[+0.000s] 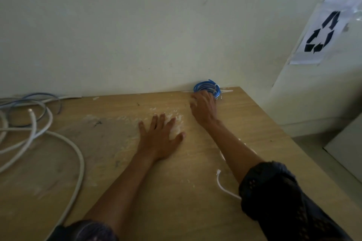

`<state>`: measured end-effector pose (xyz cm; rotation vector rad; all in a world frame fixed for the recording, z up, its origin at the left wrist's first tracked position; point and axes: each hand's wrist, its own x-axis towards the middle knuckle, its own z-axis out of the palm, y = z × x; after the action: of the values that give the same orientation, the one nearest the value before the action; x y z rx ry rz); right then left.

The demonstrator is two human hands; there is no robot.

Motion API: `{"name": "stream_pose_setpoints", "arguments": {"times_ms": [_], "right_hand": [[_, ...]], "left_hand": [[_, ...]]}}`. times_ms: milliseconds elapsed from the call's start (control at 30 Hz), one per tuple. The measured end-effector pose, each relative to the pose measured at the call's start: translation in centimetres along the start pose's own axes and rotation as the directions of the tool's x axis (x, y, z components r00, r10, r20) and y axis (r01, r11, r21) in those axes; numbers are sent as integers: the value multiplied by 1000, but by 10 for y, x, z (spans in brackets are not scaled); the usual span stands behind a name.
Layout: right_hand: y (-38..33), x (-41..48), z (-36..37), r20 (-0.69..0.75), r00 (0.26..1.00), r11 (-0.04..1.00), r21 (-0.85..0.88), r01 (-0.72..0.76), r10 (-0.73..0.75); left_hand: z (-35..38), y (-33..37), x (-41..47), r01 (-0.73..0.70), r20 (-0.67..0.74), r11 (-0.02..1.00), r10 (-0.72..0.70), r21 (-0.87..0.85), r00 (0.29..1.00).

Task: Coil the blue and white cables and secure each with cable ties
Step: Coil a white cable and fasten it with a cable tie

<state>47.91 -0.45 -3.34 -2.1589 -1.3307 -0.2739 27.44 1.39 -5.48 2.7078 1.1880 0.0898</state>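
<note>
Blue cable [207,85] is sitting in a round coil at the far edge of the table [176,197], right up against the wall [137,35]. The ring is looking wider from side to side, so its long way is running along the wall. One short blue end is poking out at the top, pointing to the right.

The right hand [203,109] is reaching out to the coil, and its fingers are lying on the near side of it. The hand is blurry, so I cannot tell if it is gripping the coil or only touching it.

The left hand [158,139] is lying flat on the table with its fingers spread, holding nothing.

White cable [78,154] is lying loose in big loops on the left. A thin white cable tie [223,186] is lying beside the right arm.
</note>
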Motion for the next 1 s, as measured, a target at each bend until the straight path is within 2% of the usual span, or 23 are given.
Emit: {"name": "stream_pose_setpoints", "arguments": {"times_ms": [67, 167, 367, 433, 533, 667, 733, 833, 900, 1000], "right_hand": [[-25, -32, 5, 97, 995, 996, 91, -3, -6], [-47, -69, 5, 212, 977, 991, 135, -11, -18], [-74, -87, -13, 453, 891, 992, -121, 43, 16], [-91, -90, -19, 494, 869, 984, -142, 108, -24], [-124, -115, -19, 500, 844, 974, -5, 228, -195], [-168, -166, -6, 471, 819, 944, 192, 267, -328], [-185, -188, 1, 428, 821, 924, 234, 304, -378], [-196, -210, 7, 362, 830, 900, 265, 346, -425], [-195, -211, 8, 336, 815, 877, 278, 393, -472], [-191, -209, 11, 316, 804, 857, 304, 416, -503]], "left_hand": [[-4, 1, -4, -4, 1, 1000, 4, -5, 1000], [-9, -1, -15, -2, 17, 1000, 2, -4, 1000], [-34, -17, -83, -87, 102, 995, 82, 55, 991], [-49, -26, -114, -104, 62, 994, 103, 19, 993], [-59, -50, -173, -109, -158, 993, 115, 45, 981], [-55, -92, -247, 52, -443, 997, -20, 61, 896], [-54, -113, -274, 134, -464, 991, -107, 26, 879], [-51, -141, -293, 202, -403, 977, -211, -65, 890], [-46, -151, -295, 223, -354, 971, -239, -86, 904], [-45, -150, -291, 218, -355, 971, -239, -101, 904]]}}
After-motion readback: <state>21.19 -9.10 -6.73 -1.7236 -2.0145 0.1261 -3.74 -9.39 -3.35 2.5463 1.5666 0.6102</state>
